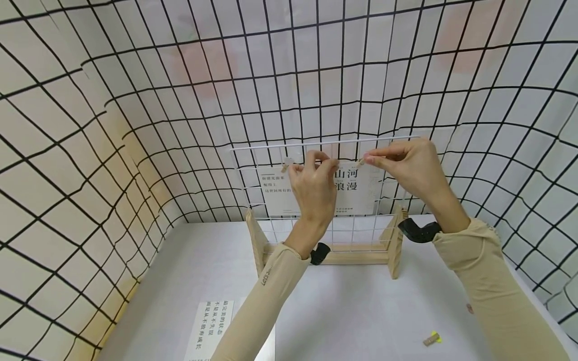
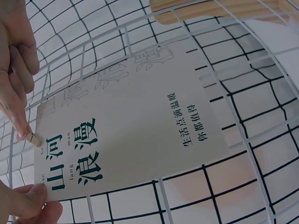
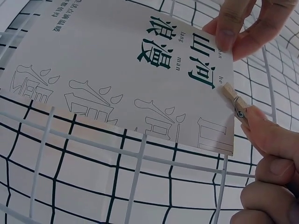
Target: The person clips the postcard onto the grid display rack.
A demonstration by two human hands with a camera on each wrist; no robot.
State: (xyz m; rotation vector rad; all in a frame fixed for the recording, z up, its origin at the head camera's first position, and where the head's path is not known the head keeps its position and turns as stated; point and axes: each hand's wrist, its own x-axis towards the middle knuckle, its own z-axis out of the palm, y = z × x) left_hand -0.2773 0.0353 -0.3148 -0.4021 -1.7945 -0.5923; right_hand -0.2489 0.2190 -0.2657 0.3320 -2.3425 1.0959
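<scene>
Head view: spare clothespin (image 1: 431, 340) (yellow scrap beside) near table (image 1: 361, 311) edge.

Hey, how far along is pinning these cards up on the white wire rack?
Done: one card already hangs on the white grid rack under a small wooden clip.

In hand: the left hand holds the second card against the grid while the right hand pinches a wooden clip at its top edge.

Left: a third card and a spare clip lie on the table.

walls (image 1: 135, 100) — white, black grid lines | table (image 1: 361, 311) — plain white, evenly lit
</scene>
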